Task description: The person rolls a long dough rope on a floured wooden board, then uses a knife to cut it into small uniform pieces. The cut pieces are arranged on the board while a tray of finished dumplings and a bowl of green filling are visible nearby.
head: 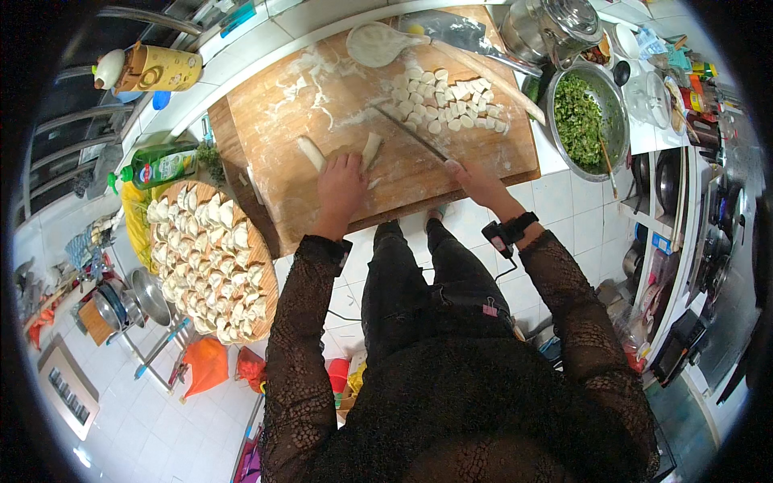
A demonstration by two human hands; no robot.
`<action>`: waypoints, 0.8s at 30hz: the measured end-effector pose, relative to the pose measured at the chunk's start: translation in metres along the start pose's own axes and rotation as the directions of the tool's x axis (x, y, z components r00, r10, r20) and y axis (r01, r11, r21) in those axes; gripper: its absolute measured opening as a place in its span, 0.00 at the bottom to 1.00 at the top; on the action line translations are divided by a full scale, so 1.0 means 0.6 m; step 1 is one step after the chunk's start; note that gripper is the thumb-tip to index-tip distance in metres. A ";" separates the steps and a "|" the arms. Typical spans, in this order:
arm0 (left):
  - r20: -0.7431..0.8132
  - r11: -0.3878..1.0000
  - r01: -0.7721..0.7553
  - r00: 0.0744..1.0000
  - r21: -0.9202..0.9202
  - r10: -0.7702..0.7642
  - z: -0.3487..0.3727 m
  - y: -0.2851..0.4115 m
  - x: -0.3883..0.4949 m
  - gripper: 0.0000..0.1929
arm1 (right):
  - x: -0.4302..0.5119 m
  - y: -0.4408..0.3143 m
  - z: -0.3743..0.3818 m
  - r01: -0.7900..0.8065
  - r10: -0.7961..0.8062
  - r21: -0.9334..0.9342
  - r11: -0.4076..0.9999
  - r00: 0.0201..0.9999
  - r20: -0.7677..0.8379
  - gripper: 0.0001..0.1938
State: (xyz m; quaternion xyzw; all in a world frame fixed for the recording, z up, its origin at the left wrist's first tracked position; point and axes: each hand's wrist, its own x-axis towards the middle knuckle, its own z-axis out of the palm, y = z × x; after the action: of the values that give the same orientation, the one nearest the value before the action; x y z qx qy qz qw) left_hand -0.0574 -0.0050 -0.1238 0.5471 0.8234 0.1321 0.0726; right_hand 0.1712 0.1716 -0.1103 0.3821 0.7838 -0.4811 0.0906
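Observation:
On a floured wooden board (272, 181), my left hand (343, 187) rests over two strips of dough, a left one (311, 153) and a right one (371, 150). Whether its fingers grip either strip cannot be told. My right hand (477, 182) is closed around the handle end of a long knife (413, 136), whose blade is seen nearly edge-on and points up and left. Many small cut dough pieces (453, 105) lie beyond the blade. Farther back are a round of dough or a flour-covered disc (374, 45) and a wooden rolling pin (489, 75).
A metal bowl of chopped green filling (621, 151) with chopsticks stands right of the board, near a lidded steel pot (525, 30). At left, a round tray (270, 271) holds many folded dumplings beside a green detergent bottle (163, 167). Shelves (655, 220) stand at right.

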 end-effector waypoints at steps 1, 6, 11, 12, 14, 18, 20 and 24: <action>0.042 0.999 0.028 0.999 -0.035 -0.026 0.002 -0.001 0.003 0.20 | -0.004 0.001 -0.007 0.063 -0.063 -0.014 0.998 0.998 -0.028 0.28; 0.094 0.966 0.172 0.983 -0.192 -0.156 0.028 0.025 0.014 0.21 | -0.045 -0.009 -0.029 0.104 -0.109 -0.186 0.977 0.994 -0.017 0.26; -0.027 0.956 0.166 0.984 -0.243 -0.178 0.035 0.047 0.004 0.23 | -0.071 -0.026 -0.029 -0.012 0.014 -0.268 0.963 1.000 0.007 0.29; -0.042 0.957 0.156 0.984 -0.246 -0.171 0.036 0.047 0.002 0.23 | -0.073 -0.029 -0.029 -0.011 0.012 -0.277 0.961 1.000 0.002 0.30; -0.038 0.955 0.167 0.983 -0.247 -0.182 0.037 0.047 0.000 0.24 | -0.072 -0.033 -0.027 -0.040 0.046 -0.303 0.952 0.999 0.013 0.29; -0.050 0.953 0.164 0.982 -0.256 -0.182 0.045 0.046 -0.002 0.23 | -0.053 -0.034 -0.010 -0.095 0.121 -0.338 0.937 0.991 0.058 0.29; -0.086 0.958 0.136 0.983 -0.251 -0.162 0.049 0.046 -0.003 0.23 | -0.038 -0.029 0.005 -0.101 0.118 -0.354 0.930 0.993 0.028 0.28; -0.116 0.903 0.207 0.957 -0.376 -0.268 0.044 0.034 -0.008 0.18 | -0.019 -0.011 0.020 -0.064 0.056 -0.188 0.980 0.997 -0.047 0.28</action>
State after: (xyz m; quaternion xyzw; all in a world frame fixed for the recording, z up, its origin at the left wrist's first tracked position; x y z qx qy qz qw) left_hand -0.0305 0.0020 -0.1432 0.4071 0.8489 0.3154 0.1189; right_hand 0.1720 0.1542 -0.1066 0.4052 0.8158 -0.3933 0.1246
